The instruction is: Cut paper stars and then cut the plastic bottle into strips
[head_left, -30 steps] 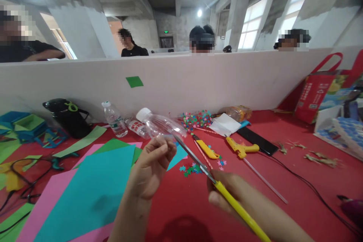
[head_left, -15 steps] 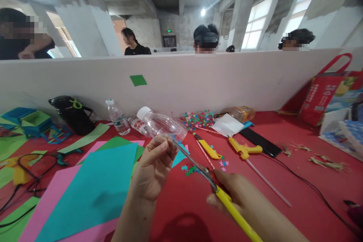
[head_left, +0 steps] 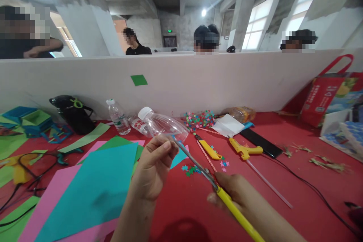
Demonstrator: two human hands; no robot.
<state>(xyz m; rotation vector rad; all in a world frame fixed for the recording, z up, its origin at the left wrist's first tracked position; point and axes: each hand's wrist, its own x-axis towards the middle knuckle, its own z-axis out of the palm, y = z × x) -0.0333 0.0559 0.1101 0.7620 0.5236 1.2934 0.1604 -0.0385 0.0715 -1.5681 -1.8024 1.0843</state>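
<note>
In the lower middle of the view, my left hand (head_left: 157, 162) is raised above the table with thumb and forefinger pressed together. Whatever sits between those fingertips is too small or hidden to make out. A long, narrow metal tool with a yellow handle (head_left: 238, 213) slants up to the left, its tip close by my left fingertips. My right hand (head_left: 231, 191) wraps around this tool near where metal meets handle. Beyond my fingers lies a clear plastic bottle (head_left: 167, 124) with a white cap. Small star sequins (head_left: 191, 169) are scattered beneath the tool.
A yellow craft knife (head_left: 209, 149) and yellow glue gun (head_left: 244, 148) lie right of centre, near a black phone-like slab (head_left: 261, 143). Coloured paper sheets (head_left: 93, 185) cover the left. A black flask (head_left: 73, 115) leans near the white partition (head_left: 210, 83). Several people are beyond it.
Both hands and the tool stay nearly in place, with only a slight shift. Beyond the partition, the person at far left has moved an arm.
</note>
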